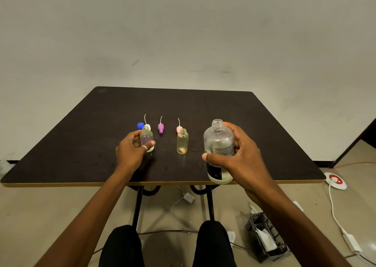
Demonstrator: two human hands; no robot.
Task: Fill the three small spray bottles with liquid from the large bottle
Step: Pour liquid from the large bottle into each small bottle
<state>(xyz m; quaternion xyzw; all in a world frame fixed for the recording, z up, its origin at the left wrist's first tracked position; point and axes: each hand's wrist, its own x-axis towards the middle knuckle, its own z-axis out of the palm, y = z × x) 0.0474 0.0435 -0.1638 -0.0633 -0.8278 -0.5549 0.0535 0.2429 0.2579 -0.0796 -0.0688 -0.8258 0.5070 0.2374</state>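
Observation:
My left hand is closed around a small clear uncapped bottle that stands on the dark table. A second small bottle stands alone at the centre, open, with yellowish liquid in it. My right hand grips the large clear bottle, upright and uncapped, near the table's front edge, with pale liquid low in it. Behind the bottles lie three spray heads with tubes: white, purple and pink. A blue cap lies beside the white one. I make out only two small bottles.
A plain wall stands behind the table. On the floor lie a white charger with cable, a black crate with paper and a white-and-red socket disc with its cord. My knees are under the front edge.

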